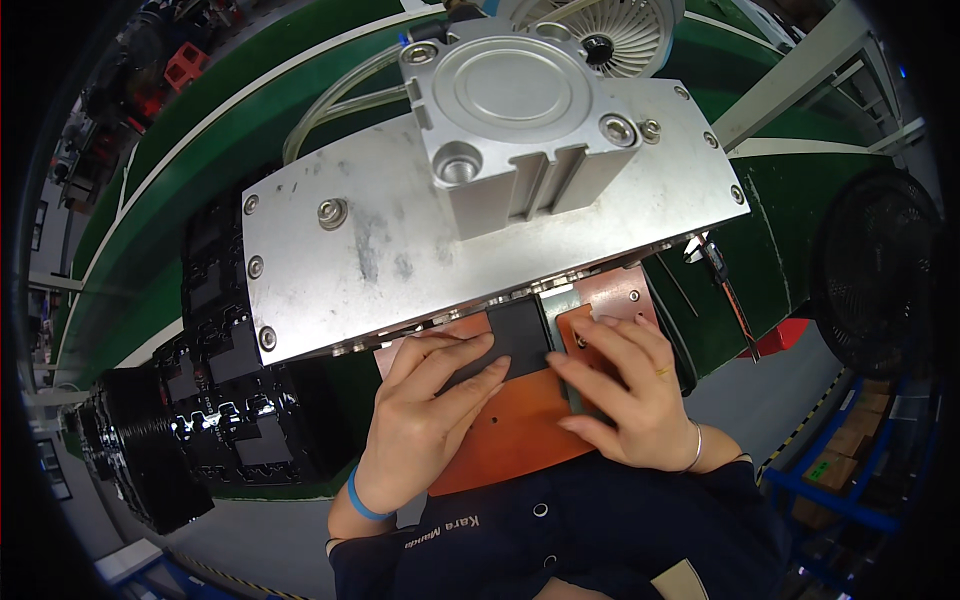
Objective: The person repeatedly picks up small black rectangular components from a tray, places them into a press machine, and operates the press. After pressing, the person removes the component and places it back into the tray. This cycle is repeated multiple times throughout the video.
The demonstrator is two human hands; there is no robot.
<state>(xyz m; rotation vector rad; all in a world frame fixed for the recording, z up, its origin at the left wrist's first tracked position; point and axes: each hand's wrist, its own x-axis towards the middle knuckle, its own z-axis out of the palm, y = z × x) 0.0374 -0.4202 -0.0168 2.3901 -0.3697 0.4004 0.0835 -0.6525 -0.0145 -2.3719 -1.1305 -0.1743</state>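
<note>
A flat dark grey rectangular piece point(517, 338) lies in an orange fixture plate point(508, 430) in front of me, its far end close under the front edge of a silver press. My left hand point(425, 405) is closed, fingers bunched at the left part of the grey piece, thumb and index tips against it. My right hand point(630, 390) is open with fingers spread. Its fingertips rest by the grey piece's right edge and on a small orange block point(578, 325). The contact under the right fingers is partly hidden. A copper-coloured plate point(625, 292) shows beyond the right hand.
The press's thick metal plate point(340, 262) and silver cylinder point(520, 110) stand over the work. Black glossy parts point(240, 400) are stacked left. A digital caliper point(722, 275) lies on the green table point(770, 215) at right. Fans stand at the back point(620, 40) and right point(880, 270).
</note>
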